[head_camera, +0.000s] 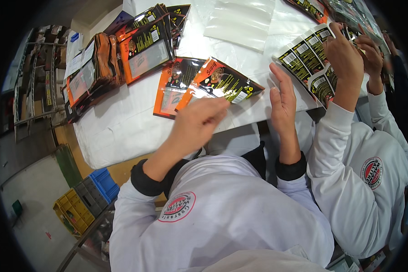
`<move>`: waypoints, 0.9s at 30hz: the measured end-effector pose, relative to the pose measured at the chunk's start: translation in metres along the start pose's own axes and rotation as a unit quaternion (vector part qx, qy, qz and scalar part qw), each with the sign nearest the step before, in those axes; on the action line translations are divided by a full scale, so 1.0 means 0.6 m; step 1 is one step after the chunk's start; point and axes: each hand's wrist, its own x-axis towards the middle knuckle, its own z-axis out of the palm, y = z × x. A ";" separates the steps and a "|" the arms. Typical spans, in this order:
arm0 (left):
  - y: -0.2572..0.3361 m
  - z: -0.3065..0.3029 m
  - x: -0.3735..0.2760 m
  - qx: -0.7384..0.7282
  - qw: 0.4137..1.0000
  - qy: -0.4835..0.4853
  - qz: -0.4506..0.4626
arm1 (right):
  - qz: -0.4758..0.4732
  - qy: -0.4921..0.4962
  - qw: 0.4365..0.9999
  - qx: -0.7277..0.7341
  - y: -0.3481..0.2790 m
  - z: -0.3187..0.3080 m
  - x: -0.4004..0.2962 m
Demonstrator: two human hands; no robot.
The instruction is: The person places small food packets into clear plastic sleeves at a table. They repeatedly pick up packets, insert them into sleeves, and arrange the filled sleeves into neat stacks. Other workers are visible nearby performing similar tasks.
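Note:
Two printed plastic food pouches, orange and black, lie overlapping on the white-covered table; the upper pouch [229, 80] partly covers the lower pouch [176, 73]. My left hand [202, 117] is over the lower edge of the upper pouch, its fingers curled and slightly blurred; whether it grips anything is hidden. To the right of the pouches my right hand [283, 98] is held upright over the table's edge, fingers extended, holding nothing. Farther left lie a loose pile of like pouches [146, 47] and a thick standing stack of pouches [102, 68].
A co-worker's hands [346, 57] handle sheets of printed labels [306, 51] at the right. Clear plastic sheets [241, 23] lie at the table's far side. A cardboard box [91, 17] stands at the upper left; plastic crates [88, 197] are below the table's left side.

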 end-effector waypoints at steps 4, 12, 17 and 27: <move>-0.014 -0.151 0.034 -0.290 0.860 0.408 -0.099 | -0.020 -0.031 0.998 -0.059 -0.012 0.009 -0.002; -0.101 -0.174 0.075 0.272 0.934 0.230 0.004 | -0.148 -0.212 0.926 -0.274 -0.047 0.096 -0.013; -0.185 -0.139 0.070 0.423 0.892 0.138 -0.087 | -0.087 -0.213 0.924 -0.305 -0.042 0.055 -0.017; -0.013 -0.050 0.162 -0.387 0.900 0.132 -0.152 | -0.084 -0.125 0.944 -0.293 -0.014 0.015 -0.032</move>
